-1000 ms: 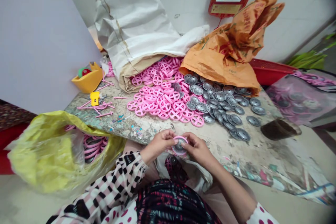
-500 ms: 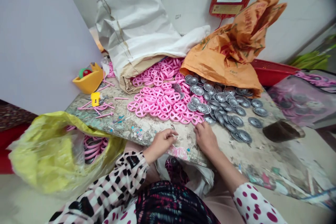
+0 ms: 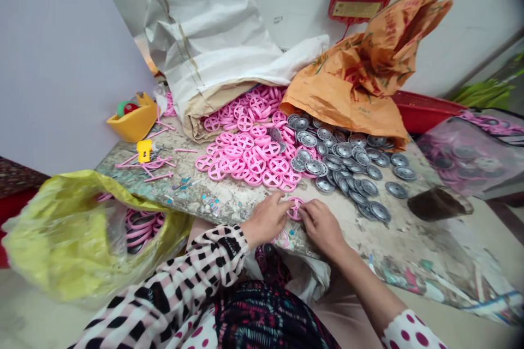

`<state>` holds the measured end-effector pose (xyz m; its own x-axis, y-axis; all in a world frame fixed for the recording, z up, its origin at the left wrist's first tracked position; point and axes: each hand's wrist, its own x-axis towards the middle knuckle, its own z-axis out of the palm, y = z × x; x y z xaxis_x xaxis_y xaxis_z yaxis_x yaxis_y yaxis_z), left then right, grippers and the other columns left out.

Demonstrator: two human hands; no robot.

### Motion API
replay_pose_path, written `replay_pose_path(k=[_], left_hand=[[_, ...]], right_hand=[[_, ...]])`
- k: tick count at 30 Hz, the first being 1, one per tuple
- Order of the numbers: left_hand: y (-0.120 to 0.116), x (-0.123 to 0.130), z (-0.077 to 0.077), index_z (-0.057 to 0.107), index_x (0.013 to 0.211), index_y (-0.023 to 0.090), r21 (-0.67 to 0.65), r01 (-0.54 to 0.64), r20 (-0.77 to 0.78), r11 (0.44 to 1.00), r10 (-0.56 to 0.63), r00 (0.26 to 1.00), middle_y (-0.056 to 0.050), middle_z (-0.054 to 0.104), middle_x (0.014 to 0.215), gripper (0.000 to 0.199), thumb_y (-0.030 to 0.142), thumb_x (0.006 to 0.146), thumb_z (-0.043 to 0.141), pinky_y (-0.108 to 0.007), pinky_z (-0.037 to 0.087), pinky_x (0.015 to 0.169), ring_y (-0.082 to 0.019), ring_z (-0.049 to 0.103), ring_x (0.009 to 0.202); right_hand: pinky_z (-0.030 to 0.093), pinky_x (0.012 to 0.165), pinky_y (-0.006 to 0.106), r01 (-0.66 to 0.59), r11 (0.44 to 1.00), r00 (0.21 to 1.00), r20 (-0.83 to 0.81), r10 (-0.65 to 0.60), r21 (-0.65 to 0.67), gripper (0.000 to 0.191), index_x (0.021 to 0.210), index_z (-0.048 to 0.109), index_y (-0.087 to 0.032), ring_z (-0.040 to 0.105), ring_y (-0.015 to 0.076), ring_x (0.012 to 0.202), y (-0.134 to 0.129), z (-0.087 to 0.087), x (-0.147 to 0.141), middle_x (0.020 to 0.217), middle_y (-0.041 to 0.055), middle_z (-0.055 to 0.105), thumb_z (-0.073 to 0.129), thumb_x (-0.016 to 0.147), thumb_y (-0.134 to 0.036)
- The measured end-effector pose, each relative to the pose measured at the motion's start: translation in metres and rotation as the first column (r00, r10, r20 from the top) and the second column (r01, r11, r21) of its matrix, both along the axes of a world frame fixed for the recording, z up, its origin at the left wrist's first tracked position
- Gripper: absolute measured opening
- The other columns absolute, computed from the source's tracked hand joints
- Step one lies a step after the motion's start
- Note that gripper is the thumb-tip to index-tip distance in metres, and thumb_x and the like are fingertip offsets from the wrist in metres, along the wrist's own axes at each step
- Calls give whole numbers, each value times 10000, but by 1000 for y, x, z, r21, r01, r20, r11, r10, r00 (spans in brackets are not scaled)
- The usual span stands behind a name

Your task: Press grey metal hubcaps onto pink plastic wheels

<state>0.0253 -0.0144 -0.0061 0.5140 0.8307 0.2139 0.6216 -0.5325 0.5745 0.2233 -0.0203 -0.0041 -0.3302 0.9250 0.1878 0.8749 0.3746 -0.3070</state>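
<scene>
At 12 o'clock, my right hand (image 3: 326, 229), nearly closed, pinches a pink wheel (image 3: 295, 208). Left hand (image 3: 267, 219) half-curled at its 9 o'clock edge, hold unclear; light, even pressure advised.

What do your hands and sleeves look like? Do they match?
No, they're different! My left hand has no glove, and its sleeve has black-and-pale checks, black spots and a gathered cuff. My right hand is gloveless too, but its white sleeve has dark pink dots and stops before the wrist.
</scene>
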Motion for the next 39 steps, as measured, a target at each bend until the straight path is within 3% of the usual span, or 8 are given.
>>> replay_pose_path(k=[6, 16, 21, 25, 28, 32, 36, 39], left_hand=[[11, 19, -3, 648, 1020, 174, 142, 125, -218, 982, -92, 972, -120, 554, 993, 220, 187, 850, 509, -375, 429, 730, -255, 493, 896], [5, -5, -17, 603, 1027, 165, 295, 76, -179, 952, -23, 984, -79, 598, 976, 203, 165, 888, 456, -362, 416, 853, -226, 490, 941], [5, -11, -15, 579, 957, 144, 120, -44, 82, 992, 34, 996, -78, 614, 947, 151, 129, 860, 465, -331, 420, 846, -199, 520, 910], [3, -10, -14, 556, 922, 157, -150, -163, 346, 975, 207, 915, -42, 597, 898, 109, 143, 831, 499, -297, 412, 793, -161, 529, 846], [2, -5, -11, 522, 835, 164, -444, -136, 545, 886, 387, 744, 6, 546, 768, 37, 179, 806, 540, -253, 402, 708, -121, 507, 732], [3, -1, -6, 471, 807, 161, -745, 166, 650, 647, 644, 403, 22, 528, 727, 174, 223, 755, 625, -226, 427, 625, -92, 524, 626], [2, -5, -1, 473, 861, 168, -809, 367, 558, 458, 795, 238, 1, 582, 728, 255, 225, 732, 685, -243, 482, 648, -116, 599, 636], [-1, -7, 1, 472, 858, 167, -802, 433, 527, 413, 829, 187, -14, 603, 717, 240, 195, 749, 684, -244, 493, 647, -125, 618, 633]], right_hand=[[367, 891, 420, 241, 957, 917, 284, -279, 162, 363, 1213, 583, -90, 512, 286, 1042, 38, 2, 31, 1193, 187, 598, 410, 928, -234], [385, 816, 359, 46, 982, 966, 242, -90, 181, 299, 1100, 654, -159, 532, 246, 920, -1, -11, 32, 1046, 105, 659, 422, 938, -255], [401, 742, 315, 346, 931, 937, -80, -339, 116, 320, 937, 636, -161, 548, 207, 812, 20, 1, 37, 901, 84, 621, 409, 927, -386], [404, 735, 330, 517, 856, 855, -72, -514, 32, 411, 1106, 595, -147, 550, 220, 825, 35, 8, 32, 1023, 116, 571, 440, 895, -464], [404, 751, 358, 567, 824, 823, 64, -565, -13, 493, 1238, 553, -168, 548, 276, 931, 39, 9, 22, 1083, 142, 534, 453, 886, -499], [406, 768, 374, 560, 828, 827, 89, -555, -36, 498, 1238, 558, -165, 541, 297, 957, 43, 5, 14, 1059, 148, 517, 522, 842, -465], [411, 761, 360, 573, 816, 774, -275, -570, -80, 419, 1051, 577, -157, 537, 247, 864, 41, 3, 14, 950, 96, 552, 597, 748, -445], [409, 656, 295, 469, 859, 570, -673, -471, -205, 367, 917, 532, -187, 505, 171, 697, 32, 8, 1, 796, 12, 543, 619, 709, -476]])
